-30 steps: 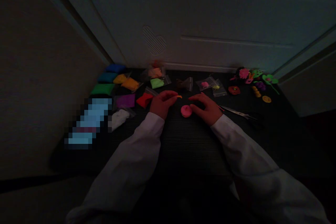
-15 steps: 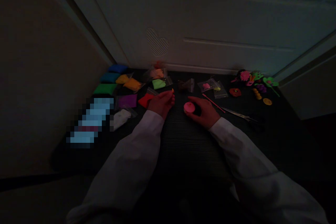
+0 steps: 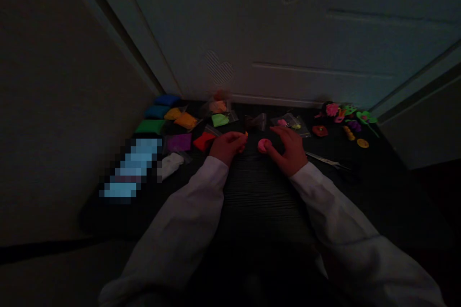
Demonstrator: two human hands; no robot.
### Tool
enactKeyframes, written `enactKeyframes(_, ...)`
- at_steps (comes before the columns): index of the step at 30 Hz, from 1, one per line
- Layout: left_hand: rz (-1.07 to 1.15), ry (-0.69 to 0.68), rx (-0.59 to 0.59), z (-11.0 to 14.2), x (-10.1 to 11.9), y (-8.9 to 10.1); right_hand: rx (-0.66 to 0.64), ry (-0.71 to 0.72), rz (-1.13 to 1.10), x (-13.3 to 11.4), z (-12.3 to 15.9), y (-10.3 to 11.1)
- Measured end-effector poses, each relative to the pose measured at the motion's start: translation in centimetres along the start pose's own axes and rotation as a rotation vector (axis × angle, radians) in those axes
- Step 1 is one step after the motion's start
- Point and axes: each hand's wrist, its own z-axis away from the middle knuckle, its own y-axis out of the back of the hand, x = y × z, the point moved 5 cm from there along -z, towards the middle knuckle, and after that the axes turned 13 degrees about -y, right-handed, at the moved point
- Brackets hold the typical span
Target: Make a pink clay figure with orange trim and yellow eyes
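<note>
My left hand (image 3: 229,147) is closed in a pinch, and a small piece of orange clay (image 3: 247,134) sticks up from its fingertips. A round pink clay disc (image 3: 263,146) lies on the dark table between my hands. My right hand (image 3: 289,151) is open beside the disc, fingers reaching forward and apart. Its thumb tip covers part of the disc's top, apparently touching it. Just right of that hand lie metal scissors (image 3: 324,159) with dark handles. Near my left wrist is a packet of red clay (image 3: 204,142).
Bagged clay in several colours, such as purple (image 3: 179,143), white (image 3: 170,165) and green (image 3: 150,126), covers the left side. A blurred-out bright screen (image 3: 133,168) lies at far left. Finished clay flowers (image 3: 332,109) stand at back right. A pale panel (image 3: 288,81) rises behind the table.
My right hand took hold of the pink disc's edge half a second ago; now its fingers have spread off it, with the thumb on top. My left hand still pinches the orange clay.
</note>
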Motion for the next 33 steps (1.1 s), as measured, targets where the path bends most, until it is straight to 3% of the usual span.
enactKeyframes(2, -0.061, -0.02, -0.04, 1.2, 1.1, -0.4, -0.02, 0.02, -0.089, -1.0, 0.3, 1.2)
enactKeyframes(4, -0.121, -0.015, -0.12, 3.0, 2.2, -1.0, -0.126, 0.045, -0.16, -2.3, 1.4, 2.2)
enactKeyframes(8, -0.342, -0.016, -0.363, 7.7, 3.8, -2.4, -0.368, 0.059, -0.195, -4.3, 6.0, 3.1)
enactKeyframes(9, -0.343, 0.016, -0.376, 8.7, 3.8, -2.6, -0.4, 0.061, -0.2, -4.5, 7.2, 3.1)
enactKeyframes(14, -0.316, 0.13, -0.407, 12.2, 2.8, -3.1, -0.389, -0.041, -0.248, -4.1, 10.9, 2.9)
enactKeyframes(20, -0.117, 0.122, -0.349, 14.9, 3.1, -3.0, -0.159, -0.116, -0.383, -4.7, 12.6, 4.3)
enactKeyframes(24, 0.292, 0.236, -0.138, 16.9, 2.8, -3.5, -0.079, -0.157, -0.536, -6.0, 14.3, 4.9)
enactKeyframes(26, 0.39, 0.222, -0.059, 17.8, 2.9, -4.1, -0.052, -0.172, -0.6, -6.8, 15.2, 4.9)
enactKeyframes(30, 0.428, 0.18, 0.01, 18.8, 3.2, -4.9, -0.026, -0.225, -0.656, -7.6, 16.2, 4.5)
enactKeyframes(33, 0.364, 0.152, 0.034, 18.6, 3.1, -4.3, -0.017, -0.243, -0.619, -7.2, 16.0, 3.9)
